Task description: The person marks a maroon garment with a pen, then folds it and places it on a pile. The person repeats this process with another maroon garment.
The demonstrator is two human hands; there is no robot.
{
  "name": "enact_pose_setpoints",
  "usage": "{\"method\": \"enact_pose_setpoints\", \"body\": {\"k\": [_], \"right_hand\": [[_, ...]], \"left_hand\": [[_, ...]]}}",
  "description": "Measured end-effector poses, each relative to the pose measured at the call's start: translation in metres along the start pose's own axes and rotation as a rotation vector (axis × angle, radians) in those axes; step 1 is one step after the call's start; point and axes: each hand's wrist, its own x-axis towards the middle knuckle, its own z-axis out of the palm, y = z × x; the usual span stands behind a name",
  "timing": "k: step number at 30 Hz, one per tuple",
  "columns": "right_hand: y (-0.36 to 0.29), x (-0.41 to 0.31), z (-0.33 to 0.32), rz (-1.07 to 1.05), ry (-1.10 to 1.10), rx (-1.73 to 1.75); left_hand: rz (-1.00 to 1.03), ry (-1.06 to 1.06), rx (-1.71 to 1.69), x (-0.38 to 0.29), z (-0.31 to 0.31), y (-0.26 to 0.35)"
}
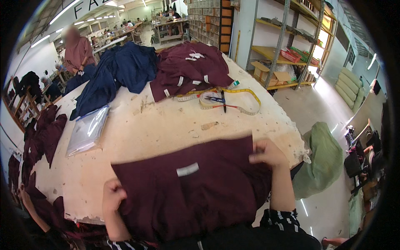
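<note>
A maroon fabric garment (190, 193) with a white label (187, 169) near its upper edge is spread in front of me, over the near edge of the table. My left hand (114, 195) grips its left side below the corner, fingers curled. At the opposite side my right hand (268, 152) pinches the edge just under the upper right corner. Both hands are slightly blurred. The garment's lower part falls towards my body, its end hidden.
On the worn table (150, 131) lie a maroon garment pile (193, 68), a navy pile (125, 65), clear plastic bags (87, 131), a yellow tape measure (254, 97), thread snips (215, 99) and a black pen (223, 104). A green sack (322, 159) stands at right. A person (78, 53) stands across.
</note>
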Motion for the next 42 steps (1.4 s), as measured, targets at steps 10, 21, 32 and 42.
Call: {"method": "enact_pose_setpoints", "body": {"k": [10,21,32,42], "right_hand": [[-0.014,0.034,-0.014,-0.473,0.400,-0.694],[0.008,-0.030,-0.013,0.343,0.805,-0.402],[-0.041,0.117,-0.004,-0.237,0.681,-0.024],[0.034,0.034,0.012,0.096,0.389,0.424]], "left_hand": [[0.396,0.153,0.477,0.032,0.006,0.062],[-0.318,0.394,0.447,-0.008,0.023,0.034],[0.177,0.442,-0.087,0.110,0.022,0.063],[0.060,0.509,-0.379,0.027,0.024,0.002]]}}
